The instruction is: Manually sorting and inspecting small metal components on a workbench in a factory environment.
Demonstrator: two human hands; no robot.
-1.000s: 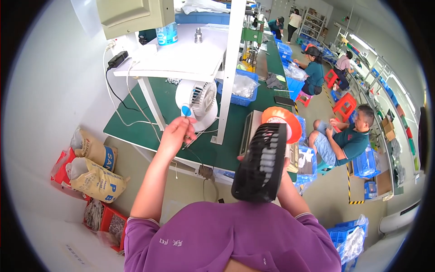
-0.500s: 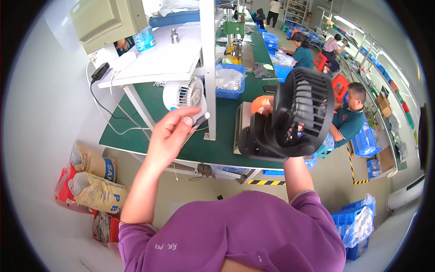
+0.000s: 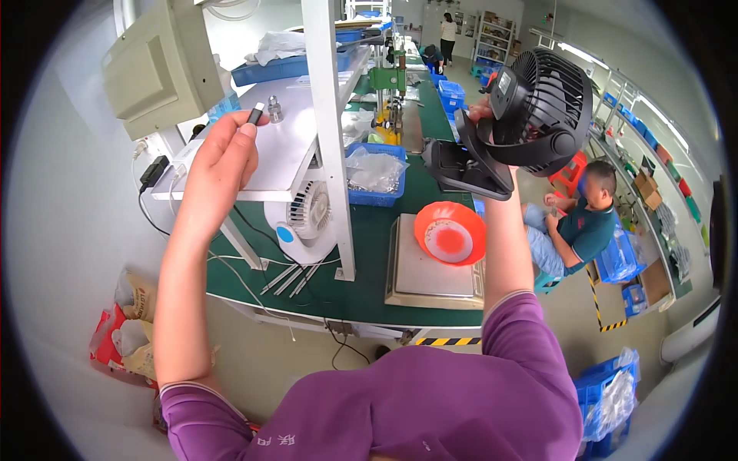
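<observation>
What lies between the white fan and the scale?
In the head view, a white post beside the white fan, then bare green benchtop up to the scale.

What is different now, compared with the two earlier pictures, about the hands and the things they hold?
The right hand has raised the black clip fan up and to the right, uncovering the orange bowl on the scale. The left hand has risen from near the white fan to before the shelf, holding a small dark plug. No release is visible; the white fan stays under the shelf.
</observation>
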